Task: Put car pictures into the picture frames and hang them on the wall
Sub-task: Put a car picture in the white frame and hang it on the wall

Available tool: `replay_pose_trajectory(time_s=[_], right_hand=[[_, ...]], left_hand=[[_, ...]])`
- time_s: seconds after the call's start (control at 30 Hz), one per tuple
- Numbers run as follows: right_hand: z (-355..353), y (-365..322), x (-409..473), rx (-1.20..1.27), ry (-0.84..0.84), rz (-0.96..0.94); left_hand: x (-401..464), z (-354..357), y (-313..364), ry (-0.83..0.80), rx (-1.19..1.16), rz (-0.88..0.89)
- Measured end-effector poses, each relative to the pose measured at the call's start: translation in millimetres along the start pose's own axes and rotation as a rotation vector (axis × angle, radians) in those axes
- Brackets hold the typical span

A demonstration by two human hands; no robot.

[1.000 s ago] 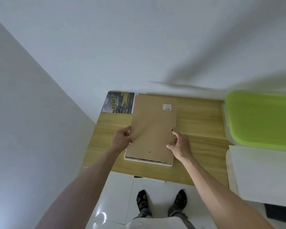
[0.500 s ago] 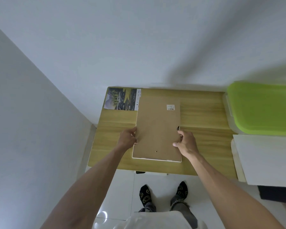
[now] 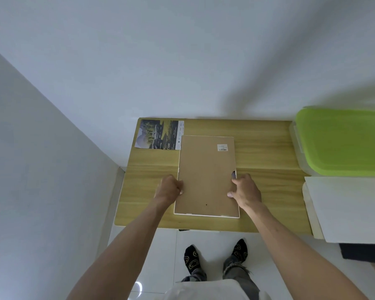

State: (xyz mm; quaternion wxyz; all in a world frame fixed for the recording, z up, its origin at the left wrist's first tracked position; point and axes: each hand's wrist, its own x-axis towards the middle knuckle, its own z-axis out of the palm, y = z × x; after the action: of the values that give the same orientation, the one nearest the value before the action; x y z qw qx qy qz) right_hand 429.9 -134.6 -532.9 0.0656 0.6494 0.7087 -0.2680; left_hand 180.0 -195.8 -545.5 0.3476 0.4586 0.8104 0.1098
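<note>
A picture frame (image 3: 206, 176) lies face down on the wooden table (image 3: 264, 161), its brown backing board up and a thin white rim showing around it. My left hand (image 3: 169, 188) grips the frame's left edge with curled fingers. At the right edge, my right hand (image 3: 245, 188) holds the backing board, one fingertip in a small notch there. A car picture (image 3: 158, 134) lies flat at the table's far left corner, partly under the frame's top corner.
A clear box with a green lid (image 3: 342, 141) stands at the table's right. A white board (image 3: 351, 208) lies in front of it. White walls close in behind and to the left. My socked feet (image 3: 214, 258) stand on white floor tiles.
The backing board, tilted up a second ago, now lies flat in the frame. Both hands stayed at its side edges.
</note>
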Motion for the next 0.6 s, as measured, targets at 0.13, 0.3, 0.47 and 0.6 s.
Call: replay_pose_trajectory(time_s=[0.13, 0.3, 0.47, 0.6], right_hand=[[-8, -8, 5, -0.268, 0.046, -0.124], [-14, -3, 24, -0.383, -0.151, -0.294], [-19, 8, 40, -0.447, -0.277, -0.414], [-22, 3, 47, -0.537, -0.194, -0.467]], left_hand=[[2, -11, 19, -0.048, 0.364, 0.185], [14, -17, 43, -0.132, 0.552, 0.235], [30, -23, 39, -0.293, 0.580, 0.248], [38, -30, 44, -0.321, 0.694, 0.287]])
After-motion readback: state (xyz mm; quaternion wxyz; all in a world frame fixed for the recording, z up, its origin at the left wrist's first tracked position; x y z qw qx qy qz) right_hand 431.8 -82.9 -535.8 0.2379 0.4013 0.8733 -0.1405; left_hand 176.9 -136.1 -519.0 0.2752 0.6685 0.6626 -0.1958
